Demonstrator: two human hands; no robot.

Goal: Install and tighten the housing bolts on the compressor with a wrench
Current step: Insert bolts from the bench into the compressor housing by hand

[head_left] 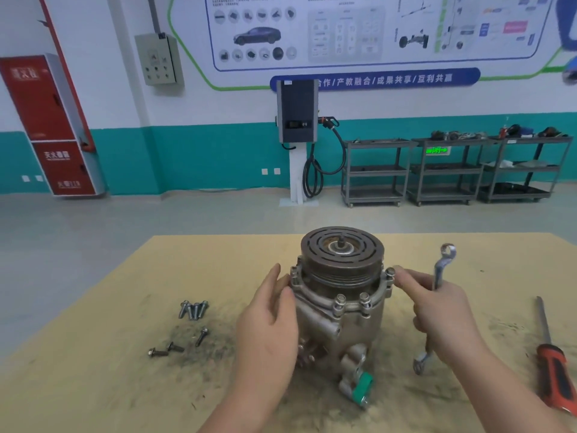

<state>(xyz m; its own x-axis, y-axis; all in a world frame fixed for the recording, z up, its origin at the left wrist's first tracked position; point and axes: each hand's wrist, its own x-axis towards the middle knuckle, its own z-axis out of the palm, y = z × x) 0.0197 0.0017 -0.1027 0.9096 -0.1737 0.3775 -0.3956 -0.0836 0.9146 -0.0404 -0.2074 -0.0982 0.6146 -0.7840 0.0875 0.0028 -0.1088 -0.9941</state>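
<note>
Desk: my tan board (93, 385), dirty, carries the compressor (340, 307) and loose bolts (193, 309).
Hands: my left hand (268, 332) lies flat on the housing; my right hand (443, 310) grips the wrench (438, 276).
Room: teal wall, grey carts (452, 170).

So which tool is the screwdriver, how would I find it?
Start at the compressor in the middle of the tan mat, then look far right, past the right hand holding the wrench. The screwdriver lies alone near the mat's edge, the only tool with a red-and-black handle.
</note>
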